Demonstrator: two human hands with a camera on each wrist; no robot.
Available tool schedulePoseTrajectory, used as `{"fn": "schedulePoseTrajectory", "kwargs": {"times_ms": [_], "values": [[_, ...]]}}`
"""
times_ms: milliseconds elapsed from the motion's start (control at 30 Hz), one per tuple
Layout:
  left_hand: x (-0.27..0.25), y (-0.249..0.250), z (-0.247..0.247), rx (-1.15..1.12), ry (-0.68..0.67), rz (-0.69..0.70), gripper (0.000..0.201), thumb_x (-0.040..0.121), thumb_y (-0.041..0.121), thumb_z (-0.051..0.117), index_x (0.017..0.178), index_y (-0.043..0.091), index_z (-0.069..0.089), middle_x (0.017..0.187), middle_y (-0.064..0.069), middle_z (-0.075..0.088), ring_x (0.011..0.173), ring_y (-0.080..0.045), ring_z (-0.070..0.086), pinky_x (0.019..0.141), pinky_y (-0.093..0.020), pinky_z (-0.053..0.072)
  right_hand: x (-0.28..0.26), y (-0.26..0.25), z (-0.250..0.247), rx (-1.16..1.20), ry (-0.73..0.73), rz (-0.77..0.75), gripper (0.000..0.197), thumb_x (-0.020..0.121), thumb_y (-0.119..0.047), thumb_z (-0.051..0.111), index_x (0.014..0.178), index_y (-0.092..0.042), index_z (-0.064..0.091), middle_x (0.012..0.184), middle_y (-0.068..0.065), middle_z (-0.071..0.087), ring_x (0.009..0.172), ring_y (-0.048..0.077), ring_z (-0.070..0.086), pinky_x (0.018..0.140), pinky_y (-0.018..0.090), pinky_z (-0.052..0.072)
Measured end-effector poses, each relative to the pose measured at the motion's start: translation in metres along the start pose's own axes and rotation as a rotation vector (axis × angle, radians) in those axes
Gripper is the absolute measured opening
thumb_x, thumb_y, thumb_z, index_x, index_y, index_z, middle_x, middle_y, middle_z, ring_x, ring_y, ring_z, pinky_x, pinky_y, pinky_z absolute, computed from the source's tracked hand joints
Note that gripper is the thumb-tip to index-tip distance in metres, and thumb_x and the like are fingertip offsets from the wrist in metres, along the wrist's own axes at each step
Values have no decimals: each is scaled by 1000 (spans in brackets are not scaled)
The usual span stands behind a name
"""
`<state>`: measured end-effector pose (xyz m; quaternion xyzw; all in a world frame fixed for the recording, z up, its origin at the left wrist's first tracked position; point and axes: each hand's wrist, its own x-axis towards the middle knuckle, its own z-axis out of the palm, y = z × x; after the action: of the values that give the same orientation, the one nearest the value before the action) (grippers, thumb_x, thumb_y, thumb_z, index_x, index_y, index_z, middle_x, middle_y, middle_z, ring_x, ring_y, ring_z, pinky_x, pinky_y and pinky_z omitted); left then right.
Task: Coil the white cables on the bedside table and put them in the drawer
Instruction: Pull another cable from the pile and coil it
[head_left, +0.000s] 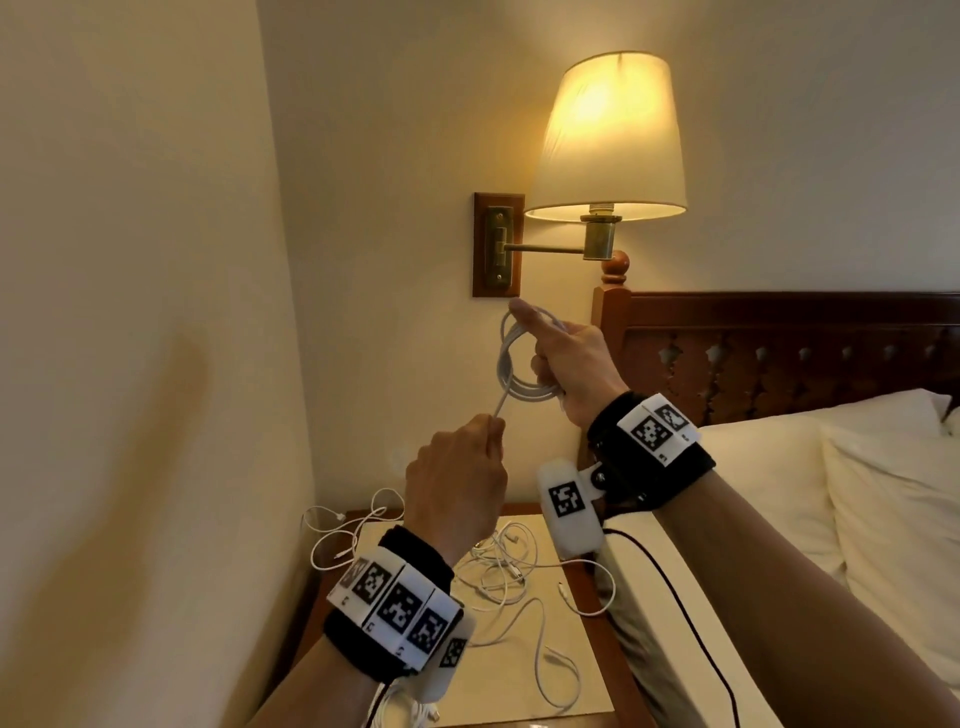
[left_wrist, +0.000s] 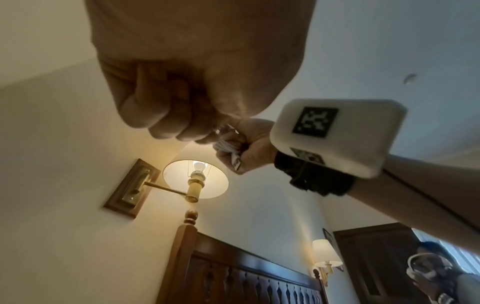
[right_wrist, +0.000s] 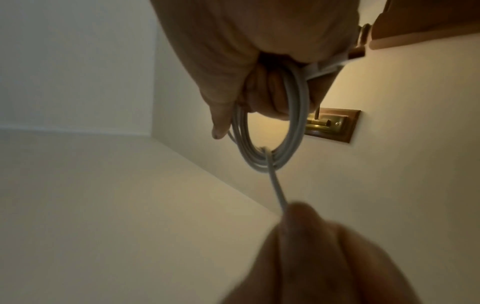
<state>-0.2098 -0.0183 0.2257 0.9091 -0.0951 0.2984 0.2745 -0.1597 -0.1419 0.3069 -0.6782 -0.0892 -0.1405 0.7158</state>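
Observation:
My right hand (head_left: 563, 358) is raised in front of the wall and holds a white cable coil (head_left: 511, 364) of several loops, its forefinger pointing up-left over the top. The right wrist view shows the coil (right_wrist: 270, 131) hooked round my curled fingers. The free cable end (head_left: 136, 408) runs taut down-left from the coil into my left hand (head_left: 462, 478), which pinches it in a closed fist. In the left wrist view the left hand (left_wrist: 166, 111) is a fist, with the right hand (left_wrist: 244, 148) gripping white cable and a plug behind it. Several loose white cables (head_left: 498, 566) lie tangled on the bedside table (head_left: 524, 691) below.
A lit wall lamp (head_left: 608, 140) on a brass arm hangs just above my right hand. The wooden headboard (head_left: 779, 348) and the bed with white pillows (head_left: 857, 509) stand at the right. A wall corner closes off the left. No drawer shows.

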Motion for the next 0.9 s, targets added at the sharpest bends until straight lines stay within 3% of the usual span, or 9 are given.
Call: {"fn": "schedulePoseTrajectory", "kwargs": {"times_ms": [133,267,333,467,533,633,700,800,900], "values": [[-13,-8,8,-108,77,46,46,102,31,31,57,22,30,49,6,32,47,-11,33,50,-27,24,8,-3,1,-33,4,10,33,81,-45,74,80,-15,62,51,-6,39,49,11,34,54,27,34],[-24,-18,19,-151,197,106,44,95,39,27,53,29,24,42,7,22,37,-10,27,45,-20,23,11,-4,7,-58,53,69,38,78,-50,75,68,-17,58,51,-3,41,48,13,35,54,29,35],[-29,-20,22,-189,255,126,43,96,38,30,54,32,22,42,9,20,36,-10,33,41,-13,20,13,-6,10,-62,74,86,37,81,-48,73,66,-17,57,50,-2,42,48,14,37,53,29,35],[-37,-21,28,-287,308,124,43,97,41,32,55,33,25,40,7,23,49,-4,47,44,-13,33,15,-5,17,-48,88,90,34,86,-42,69,66,-17,55,48,-2,44,46,15,37,49,28,35],[-37,-28,32,-387,223,26,48,98,49,26,55,30,30,42,5,34,46,-8,40,46,-16,29,12,-4,19,-14,25,78,35,90,-41,65,66,-18,53,45,-5,41,44,13,35,48,26,33],[-26,-36,28,-603,-109,-165,57,97,59,17,58,23,39,49,9,37,48,-5,33,59,-27,32,2,-5,19,56,-79,52,43,97,-39,54,61,-19,45,43,-9,34,41,10,29,46,24,28],[-15,-38,21,-647,-251,-150,55,93,60,17,62,21,42,57,8,39,54,-7,35,63,-29,33,-4,-8,19,103,-126,49,45,101,-36,45,59,-20,40,45,-9,33,41,9,28,46,23,27],[-2,-38,13,-654,-296,-54,50,92,57,26,72,20,54,68,12,52,62,-3,46,64,-24,37,-9,-11,18,108,-176,17,44,103,-29,39,60,-19,41,46,-9,35,41,8,31,46,21,29],[9,-36,2,-654,-294,-51,16,93,37,57,102,24,61,105,3,61,91,-11,60,70,-21,49,-12,-10,15,19,-208,-18,43,103,-30,38,62,-19,43,47,-9,38,43,8,32,47,20,31]]}}
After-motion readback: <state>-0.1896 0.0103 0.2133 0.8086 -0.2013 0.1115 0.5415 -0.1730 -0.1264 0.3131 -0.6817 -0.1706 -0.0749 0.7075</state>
